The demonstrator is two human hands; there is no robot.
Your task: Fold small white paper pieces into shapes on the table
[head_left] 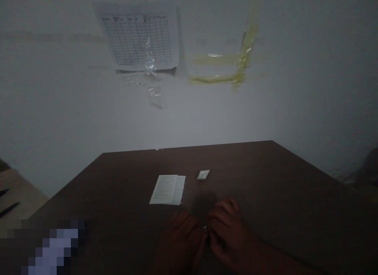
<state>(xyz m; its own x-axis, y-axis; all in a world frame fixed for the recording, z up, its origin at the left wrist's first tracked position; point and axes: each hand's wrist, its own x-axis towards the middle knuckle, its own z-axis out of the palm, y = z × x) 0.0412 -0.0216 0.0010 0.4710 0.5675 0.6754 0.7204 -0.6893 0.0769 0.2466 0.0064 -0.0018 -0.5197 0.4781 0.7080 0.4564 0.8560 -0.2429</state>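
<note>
In the head view, the person's left hand (186,233) and right hand (226,229) nearly meet above the dark table (260,180), fingers curled. A tiny white piece (205,228) shows between their fingertips; which hand grips it cannot be told. Beyond lie a printed paper (164,189) and a small packet (203,175).
</note>
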